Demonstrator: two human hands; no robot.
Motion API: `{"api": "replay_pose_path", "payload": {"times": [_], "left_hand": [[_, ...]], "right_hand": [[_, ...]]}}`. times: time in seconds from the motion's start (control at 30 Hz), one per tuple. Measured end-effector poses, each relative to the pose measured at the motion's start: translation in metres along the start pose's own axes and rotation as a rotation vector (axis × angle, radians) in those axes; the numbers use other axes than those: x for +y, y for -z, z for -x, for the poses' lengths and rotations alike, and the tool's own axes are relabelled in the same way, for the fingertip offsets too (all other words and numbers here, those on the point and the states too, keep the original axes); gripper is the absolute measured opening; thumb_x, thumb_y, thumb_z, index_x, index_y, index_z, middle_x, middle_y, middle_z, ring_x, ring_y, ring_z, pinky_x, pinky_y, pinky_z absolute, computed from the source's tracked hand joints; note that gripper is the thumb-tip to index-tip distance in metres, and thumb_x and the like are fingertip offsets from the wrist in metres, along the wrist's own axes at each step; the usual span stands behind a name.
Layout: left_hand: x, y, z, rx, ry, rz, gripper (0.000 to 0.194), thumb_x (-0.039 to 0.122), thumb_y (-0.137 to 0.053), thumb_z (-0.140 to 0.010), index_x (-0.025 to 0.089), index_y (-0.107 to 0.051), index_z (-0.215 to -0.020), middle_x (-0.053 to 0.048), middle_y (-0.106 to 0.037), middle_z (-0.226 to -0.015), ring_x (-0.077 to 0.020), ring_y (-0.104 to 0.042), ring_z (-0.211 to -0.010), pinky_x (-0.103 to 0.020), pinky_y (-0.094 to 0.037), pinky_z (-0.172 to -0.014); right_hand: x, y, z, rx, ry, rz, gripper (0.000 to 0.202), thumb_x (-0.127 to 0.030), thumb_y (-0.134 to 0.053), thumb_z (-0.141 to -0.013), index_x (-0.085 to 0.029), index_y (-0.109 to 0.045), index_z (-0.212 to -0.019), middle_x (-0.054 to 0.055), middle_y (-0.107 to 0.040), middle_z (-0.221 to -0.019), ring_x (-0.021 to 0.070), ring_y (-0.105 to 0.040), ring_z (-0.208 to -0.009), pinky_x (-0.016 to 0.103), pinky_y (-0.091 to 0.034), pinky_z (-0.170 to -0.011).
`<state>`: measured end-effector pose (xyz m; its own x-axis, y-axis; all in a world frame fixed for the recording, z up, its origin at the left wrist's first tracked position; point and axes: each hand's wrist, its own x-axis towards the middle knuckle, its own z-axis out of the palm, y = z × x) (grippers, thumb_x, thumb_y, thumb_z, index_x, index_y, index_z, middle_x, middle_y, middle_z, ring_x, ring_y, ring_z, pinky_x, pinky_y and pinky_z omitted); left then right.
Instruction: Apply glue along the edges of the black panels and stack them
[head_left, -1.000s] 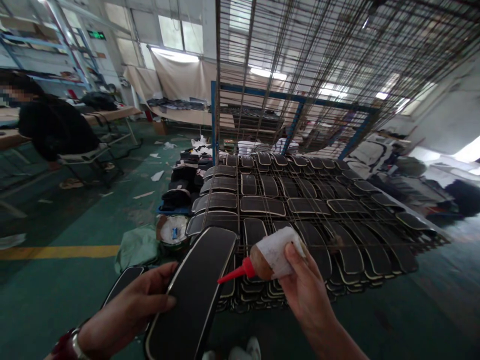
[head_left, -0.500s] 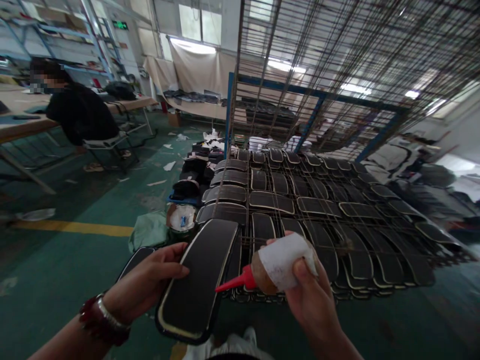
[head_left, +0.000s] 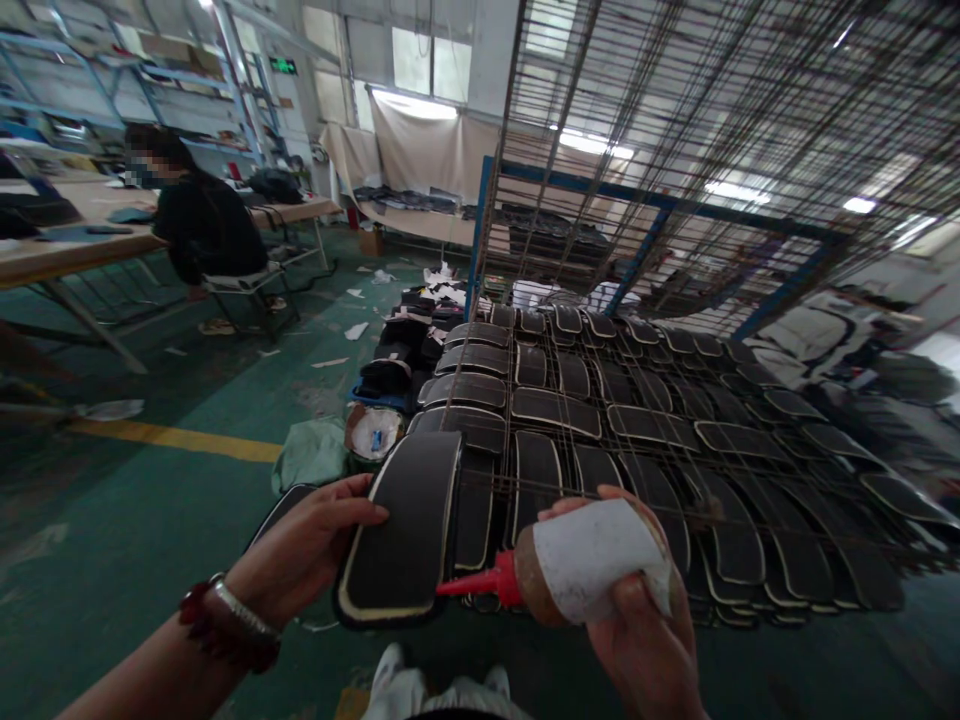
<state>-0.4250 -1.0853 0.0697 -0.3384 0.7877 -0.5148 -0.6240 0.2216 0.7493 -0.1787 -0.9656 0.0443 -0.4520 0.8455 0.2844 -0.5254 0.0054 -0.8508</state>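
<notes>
My left hand (head_left: 322, 530) grips a dark, curved padded panel (head_left: 405, 530) by its left edge, thumb on top and fingers underneath. A pale line of glue runs around the panel's border. In my right hand (head_left: 645, 620) is a glue bottle (head_left: 592, 560), tipped on its side, with a white wrap and a red nozzle (head_left: 476, 583) pointing left. The nozzle's tip is at the lower right edge of the panel; whether it touches cannot be made out. Another dark panel (head_left: 281, 510) shows partly behind my left wrist.
A wire rack (head_left: 562, 410) bears many similar glue-edged panels on my right, with raised wire shelves (head_left: 720, 100) above. A round tub (head_left: 375, 432) and green cloth (head_left: 311, 452) stand on the floor. At the left, a person (head_left: 210, 220) sits by a table (head_left: 112, 220).
The nozzle tip has moved down along the panel's right edge to its lower corner. The panel has turned slightly more upright in my left hand. My view has shifted a little left.
</notes>
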Motion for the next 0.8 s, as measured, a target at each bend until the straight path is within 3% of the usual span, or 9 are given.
{"api": "replay_pose_path", "payload": {"times": [0.23,0.37,0.47,0.63,0.8], "left_hand": [[-0.003,0.005,0.002,0.041,-0.06,-0.004,0.035,0.005,-0.068,-0.073,0.012,-0.064,-0.107,-0.008,-0.08,-0.083,-0.0244,-0.077,-0.074,-0.032,-0.061,-0.066],[-0.003,0.004,0.002,0.024,-0.07,-0.007,0.035,0.006,-0.07,-0.073,0.012,-0.064,-0.107,-0.008,-0.08,-0.083,-0.0239,-0.077,-0.074,-0.031,-0.061,-0.068],[-0.004,0.004,0.002,0.035,-0.061,-0.004,0.036,0.005,-0.07,-0.072,0.013,-0.064,-0.107,-0.007,-0.08,-0.083,-0.0247,-0.077,-0.074,-0.033,-0.062,-0.067],[-0.007,0.007,-0.002,0.077,-0.065,-0.004,0.034,0.006,-0.069,-0.074,0.013,-0.064,-0.107,-0.007,-0.08,-0.08,-0.0255,-0.077,-0.074,-0.034,-0.062,-0.066],[-0.009,0.006,-0.006,0.041,-0.058,0.004,0.04,0.006,-0.072,-0.072,0.013,-0.062,-0.11,-0.009,-0.08,-0.084,-0.026,-0.077,-0.075,-0.035,-0.061,-0.066]], "right_hand": [[0.02,0.003,0.008,0.051,-0.185,-0.197,0.047,-0.043,-0.08,-0.087,-0.031,-0.059,-0.127,0.011,-0.065,-0.119,0.0337,-0.062,-0.107,0.05,-0.055,-0.087],[0.026,-0.003,-0.003,0.237,-0.291,-0.265,0.037,-0.045,-0.084,-0.082,-0.027,-0.068,-0.112,0.009,-0.069,-0.108,0.0314,-0.063,-0.106,0.044,-0.057,-0.088],[0.022,-0.004,-0.012,0.326,-0.254,-0.2,0.041,-0.043,-0.088,-0.077,-0.027,-0.069,-0.109,0.007,-0.069,-0.105,0.0306,-0.064,-0.104,0.042,-0.059,-0.084],[0.018,0.0,-0.009,0.236,-0.114,-0.119,0.043,-0.039,-0.085,-0.082,-0.028,-0.066,-0.119,0.009,-0.069,-0.105,0.0297,-0.065,-0.099,0.038,-0.06,-0.079],[0.021,-0.003,-0.005,0.128,-0.14,-0.105,0.04,-0.036,-0.081,-0.086,-0.029,-0.065,-0.122,0.01,-0.068,-0.111,0.03,-0.066,-0.097,0.041,-0.059,-0.078]]}}
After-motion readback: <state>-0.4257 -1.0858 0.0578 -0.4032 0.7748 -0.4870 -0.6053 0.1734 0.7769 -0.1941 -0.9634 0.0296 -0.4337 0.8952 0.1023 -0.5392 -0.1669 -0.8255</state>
